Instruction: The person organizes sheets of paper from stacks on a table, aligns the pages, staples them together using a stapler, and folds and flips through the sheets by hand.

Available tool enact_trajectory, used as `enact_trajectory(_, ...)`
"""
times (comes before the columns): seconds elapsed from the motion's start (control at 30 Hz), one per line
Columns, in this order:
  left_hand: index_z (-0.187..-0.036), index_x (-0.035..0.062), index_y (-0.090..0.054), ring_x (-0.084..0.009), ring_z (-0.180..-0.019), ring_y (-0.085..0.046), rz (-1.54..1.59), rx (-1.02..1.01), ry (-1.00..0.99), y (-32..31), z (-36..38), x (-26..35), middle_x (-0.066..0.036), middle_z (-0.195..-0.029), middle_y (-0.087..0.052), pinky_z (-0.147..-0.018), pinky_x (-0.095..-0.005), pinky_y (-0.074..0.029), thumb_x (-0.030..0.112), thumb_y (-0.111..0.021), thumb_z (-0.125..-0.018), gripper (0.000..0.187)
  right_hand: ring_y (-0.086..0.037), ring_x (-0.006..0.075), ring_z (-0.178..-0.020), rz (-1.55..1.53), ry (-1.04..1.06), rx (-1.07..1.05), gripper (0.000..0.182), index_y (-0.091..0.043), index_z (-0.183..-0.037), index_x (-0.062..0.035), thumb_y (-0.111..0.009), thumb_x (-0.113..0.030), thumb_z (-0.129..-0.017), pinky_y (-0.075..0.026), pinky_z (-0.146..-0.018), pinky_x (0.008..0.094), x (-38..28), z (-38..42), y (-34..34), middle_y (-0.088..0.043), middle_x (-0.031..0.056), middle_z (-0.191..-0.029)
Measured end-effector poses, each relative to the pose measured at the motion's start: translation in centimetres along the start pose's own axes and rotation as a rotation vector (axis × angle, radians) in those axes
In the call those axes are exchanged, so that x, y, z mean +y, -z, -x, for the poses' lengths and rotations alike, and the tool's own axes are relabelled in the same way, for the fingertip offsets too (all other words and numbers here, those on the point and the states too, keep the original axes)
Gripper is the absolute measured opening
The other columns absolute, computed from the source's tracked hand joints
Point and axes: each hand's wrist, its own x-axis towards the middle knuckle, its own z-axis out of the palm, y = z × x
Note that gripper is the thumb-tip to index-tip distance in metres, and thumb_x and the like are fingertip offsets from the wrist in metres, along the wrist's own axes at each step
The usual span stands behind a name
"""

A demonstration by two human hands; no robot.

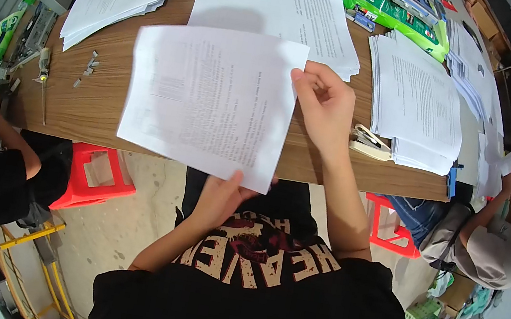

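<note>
We seem to be in a workshop or office: stacked white printed papers (420,96), a cream plastic stapler (369,143), a brown wooden worktop (106,84), red plastic stools (94,176).

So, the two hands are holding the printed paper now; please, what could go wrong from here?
The held paper may bend or slip, as the left hand and right hand grip only its edges. It could mix with the middle stack, which it partly covers in this view. The stapler lies close to the right forearm and might get knocked.
</note>
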Motion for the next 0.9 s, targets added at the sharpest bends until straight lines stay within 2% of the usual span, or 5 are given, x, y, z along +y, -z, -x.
enact_trajectory(0.1, -0.135, -0.0015, -0.041, -0.0249, -0.118, -0.053, -0.279, -0.184, 0.524, -0.7, 1.1, 0.7, -0.022, -0.126, -0.055, -0.098, -0.0352, -0.043, 0.031, -0.044, -0.099, 0.048, -0.051, 0.002, -0.061, 0.122, 0.029, 0.037, 0.016, -0.065, -0.096, 0.0041, -0.065, -0.007, -0.085, -0.041, -0.055, 0.0185, 0.7, -0.7, 1.6, -0.063, 0.0005, -0.07)
enact_trajectory(0.2, -0.131, -0.0005, -0.046, -0.021, -0.114, -0.057, -0.78, -0.509, 0.536, -2.3, 0.9, 3.8, -0.016, -0.122, -0.059, -0.094, -0.0307, -0.045, 0.023, -0.045, -0.099, 0.04, -0.051, 0.0038, -0.055, 0.208, 0.04, 0.074, 0.017, -0.066, -0.094, 0.0029, -0.065, -0.01, -0.083, -0.042, -0.052, 0.0211, 1.7, -1.2, 3.0, -0.061, 0.0017, -0.063)
enact_trajectory(0.27, -0.12, 0.0013, -0.056, -0.0167, -0.095, -0.065, -0.882, -0.51, 0.399, -3.6, 0.1, 6.5, -0.012, -0.105, -0.067, -0.086, -0.0295, -0.05, 0.016, -0.048, -0.097, 0.029, -0.051, 0.0048, -0.055, 0.234, 0.034, 0.083, 0.018, -0.066, -0.095, 0.0022, -0.065, -0.011, -0.084, -0.043, -0.053, 0.0217, 1.5, -1.2, 3.3, -0.061, 0.0021, -0.063)
enact_trajectory(0.5, -0.108, -0.0013, -0.06, -0.0166, -0.095, -0.061, -1.05, -0.105, -0.306, -5.5, -5.7, 12.0, -0.01, -0.099, -0.065, -0.086, -0.0289, -0.046, 0.009, -0.048, -0.096, 0.02, -0.055, 0.009, -0.056, 0.39, 0.126, 0.16, 0.018, -0.065, -0.092, 0.0017, -0.066, -0.013, -0.082, -0.045, -0.054, 0.0247, 1.9, -1.0, 3.4, -0.062, 0.006, -0.064)
enact_trajectory(0.9, -0.099, -0.0014, -0.061, -0.0141, -0.086, -0.061, -0.884, -0.092, -0.119, -2.6, -2.7, 4.3, -0.007, -0.09, -0.064, -0.08, -0.0274, -0.049, 0.006, -0.048, -0.095, 0.016, -0.051, 0.0056, -0.06, 0.372, 0.113, 0.185, 0.017, -0.066, -0.097, 0.003, -0.065, -0.01, -0.086, -0.043, -0.055, 0.0206, 4.0, -1.3, 3.9, -0.062, 0.0029, -0.07)
